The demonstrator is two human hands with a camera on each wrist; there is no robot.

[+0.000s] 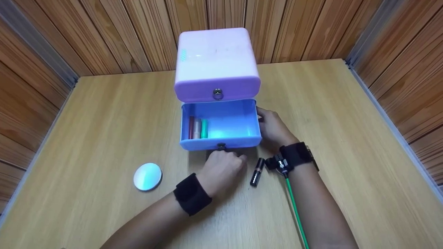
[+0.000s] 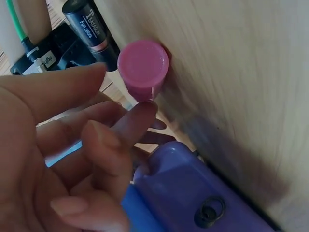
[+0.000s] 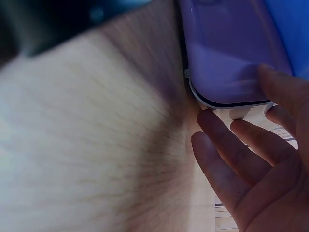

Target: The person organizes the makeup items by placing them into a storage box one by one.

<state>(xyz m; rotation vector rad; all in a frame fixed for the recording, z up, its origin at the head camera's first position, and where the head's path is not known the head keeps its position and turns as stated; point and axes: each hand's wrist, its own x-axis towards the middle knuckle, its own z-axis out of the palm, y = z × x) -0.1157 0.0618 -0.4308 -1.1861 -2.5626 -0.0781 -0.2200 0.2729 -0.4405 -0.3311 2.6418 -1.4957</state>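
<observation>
A small plastic drawer box [image 1: 217, 55] stands on the table, its lower drawer [image 1: 235, 141] pulled out. Inside that drawer, a dark red tube [image 1: 191, 128], a pale tube [image 1: 197, 129] and a green tube [image 1: 204, 129] stand along the left. In front of it is my left hand [image 1: 223, 171], fingers loosely curled. The left wrist view shows a pink-ended cylinder [image 2: 143, 65] by those fingertips, one seeming to touch its edge; its far end is hidden. My right hand [image 1: 275, 129] rests against the drawer's right side with fingers spread, thumb near its front [image 3: 231, 63].
A black lipstick [image 1: 257, 172] lies between my forearms. To the left sits a round, shiny white disc [image 1: 147, 176]. A green cable [image 1: 296, 211] runs from the right wrist strap. Wood-panelled walls [image 1: 145, 31] border the table's back and sides.
</observation>
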